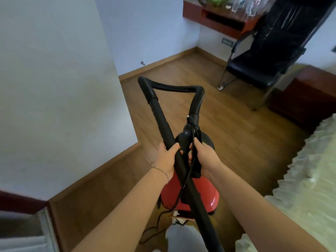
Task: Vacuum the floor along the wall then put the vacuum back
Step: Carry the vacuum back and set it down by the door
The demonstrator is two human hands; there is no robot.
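Note:
A red canister vacuum (174,191) hangs in front of me above the wooden floor (227,135). Its black wand (163,124) runs diagonally from upper left to lower right across the body. My left hand (166,157) is closed around the wand. My right hand (204,155) grips the vacuum's black handle and strap on top of the body. The ribbed black hose (174,87) loops from the wand's far end back to the front of the canister. A black power cord (156,228) trails down to the floor below. The white wall (54,88) stands to my left.
A black chair (258,68) with metal legs stands at the back right, under a red-brown wall shelf (218,20) holding glasses. A dark wooden cabinet (305,99) and a bed with a pale frilled cover (300,179) border the right side. Wooden skirting lines the walls.

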